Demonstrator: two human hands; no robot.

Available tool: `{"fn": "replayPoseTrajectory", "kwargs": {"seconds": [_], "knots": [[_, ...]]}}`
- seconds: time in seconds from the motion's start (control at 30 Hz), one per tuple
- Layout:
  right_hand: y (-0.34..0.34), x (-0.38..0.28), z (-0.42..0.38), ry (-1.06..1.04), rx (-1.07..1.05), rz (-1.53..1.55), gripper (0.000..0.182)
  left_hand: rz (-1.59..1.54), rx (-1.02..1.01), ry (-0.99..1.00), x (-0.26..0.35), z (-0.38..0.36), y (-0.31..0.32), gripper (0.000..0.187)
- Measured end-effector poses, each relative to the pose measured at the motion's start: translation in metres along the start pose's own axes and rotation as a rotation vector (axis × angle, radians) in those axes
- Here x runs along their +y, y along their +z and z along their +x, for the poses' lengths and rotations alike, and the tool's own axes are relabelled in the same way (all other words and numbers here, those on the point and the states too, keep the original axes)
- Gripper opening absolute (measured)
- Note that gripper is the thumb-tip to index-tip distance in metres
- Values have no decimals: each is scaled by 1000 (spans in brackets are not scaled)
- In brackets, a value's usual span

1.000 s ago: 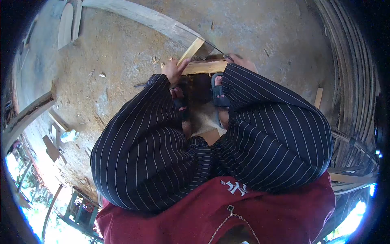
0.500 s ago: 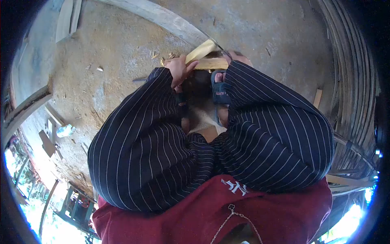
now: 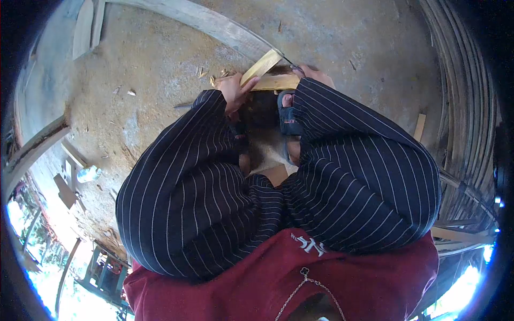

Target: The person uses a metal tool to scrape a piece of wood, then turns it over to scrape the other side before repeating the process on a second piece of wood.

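Observation:
My left hand (image 3: 232, 92) is closed around the near end of a pale yellow wood strip (image 3: 262, 66), which slants up to the right. My right hand (image 3: 318, 75) is closed on the dark handle of a knife (image 3: 289, 62). Its thin blade runs up and left, right at the strip's far end. Below the strip a thicker piece of wood (image 3: 277, 82) lies crosswise between both hands, just ahead of my sandalled feet (image 3: 289, 115). Pinstriped trouser legs cover my forearms' surroundings on both sides.
Wood chips (image 3: 202, 73) lie left of my left hand. A long grey board (image 3: 214, 25) crosses the floor ahead. Long strips (image 3: 465, 91) are stacked along the right side. A plastic bottle (image 3: 89, 174) lies near wood scraps (image 3: 65, 191) on the left.
The knife and my right hand have shifted slightly up and left along the strip. The strip's far end sits a little higher, while my left hand keeps its hold.

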State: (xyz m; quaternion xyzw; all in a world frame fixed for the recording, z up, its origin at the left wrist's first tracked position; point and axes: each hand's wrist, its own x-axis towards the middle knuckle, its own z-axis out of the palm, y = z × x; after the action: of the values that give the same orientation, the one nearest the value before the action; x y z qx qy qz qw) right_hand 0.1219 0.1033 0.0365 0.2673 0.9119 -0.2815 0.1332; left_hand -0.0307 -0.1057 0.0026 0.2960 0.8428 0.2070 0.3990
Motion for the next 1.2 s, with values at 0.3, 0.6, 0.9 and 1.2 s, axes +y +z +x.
{"fn": "replayPoseTrajectory", "kwargs": {"seconds": [0.3, 0.6, 0.9, 1.2], "knots": [[22, 3, 7, 51, -26, 22, 34, 111, 523, 206, -14, -6, 27, 50], [24, -18, 28, 103, 43, -49, 35, 348, 175, 190, -15, 1, -2, 66], [29, -9, 28, 136, -15, -50, 39, 375, 138, 167, -14, 2, -15, 60], [38, 31, 17, 77, -36, -52, 37, 368, 152, 161, -12, 5, -18, 62]]}}
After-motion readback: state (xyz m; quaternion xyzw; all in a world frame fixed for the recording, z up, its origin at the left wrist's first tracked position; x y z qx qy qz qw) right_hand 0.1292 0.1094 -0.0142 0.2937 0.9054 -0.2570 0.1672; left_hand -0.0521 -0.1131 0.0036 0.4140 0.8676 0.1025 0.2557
